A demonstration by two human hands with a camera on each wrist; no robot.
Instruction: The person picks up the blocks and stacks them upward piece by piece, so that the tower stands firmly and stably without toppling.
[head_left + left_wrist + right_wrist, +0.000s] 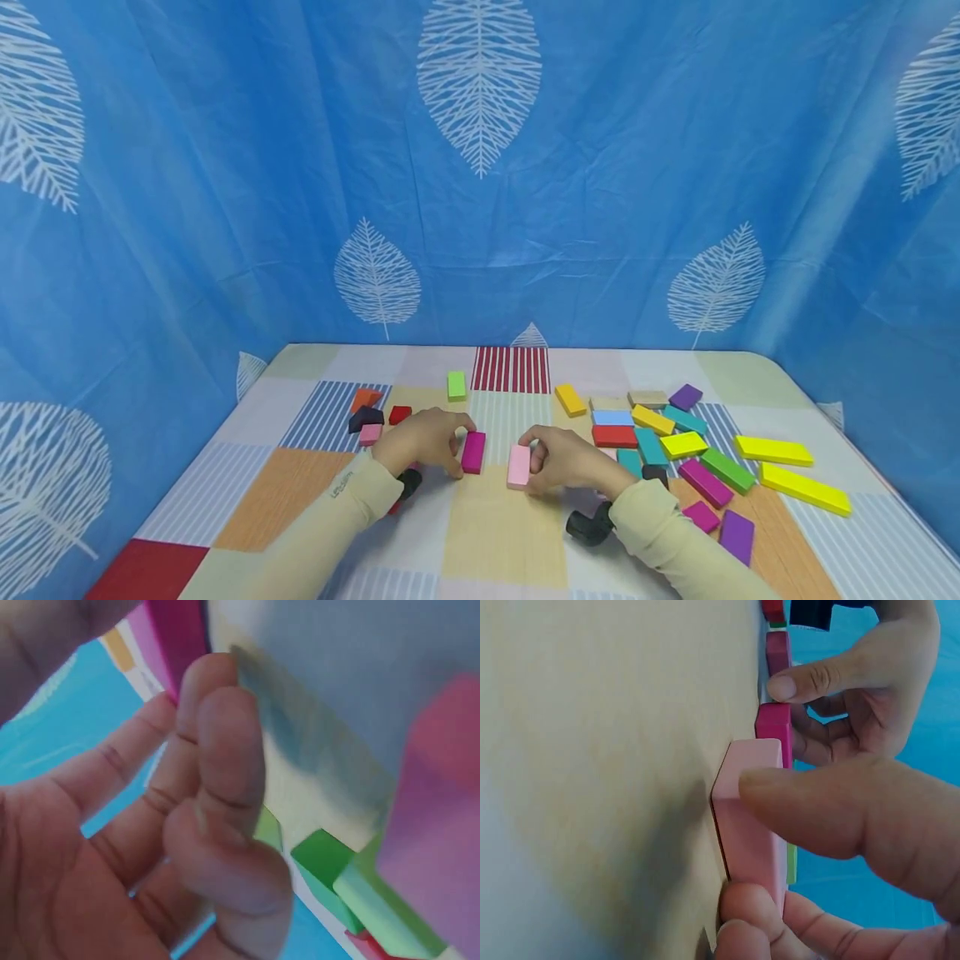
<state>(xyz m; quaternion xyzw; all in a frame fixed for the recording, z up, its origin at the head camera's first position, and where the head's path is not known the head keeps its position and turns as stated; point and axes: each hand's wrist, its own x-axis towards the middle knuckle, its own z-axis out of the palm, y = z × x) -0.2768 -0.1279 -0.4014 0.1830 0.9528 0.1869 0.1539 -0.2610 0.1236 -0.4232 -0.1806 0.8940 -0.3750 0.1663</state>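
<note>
A magenta block [473, 452] lies left of the middle of the table. My left hand [431, 439] pinches it, the index finger at its far end and the thumb by its near left corner. The left wrist view shows the magenta block [178, 641] only in part, with the other fingers curled beside it. To the right, my right hand [561, 461] holds a light pink block [518, 467] between thumb and fingers. In the right wrist view the thumb presses one side of the pink block [748, 825], fingertips at the other end.
A light green block [457, 386] and an orange-yellow block [570, 400] lie farther back. Several coloured blocks, including a red block [614, 436] and a purple block [737, 536], spread on the right. An orange block [365, 399] and a black block [366, 419] lie left.
</note>
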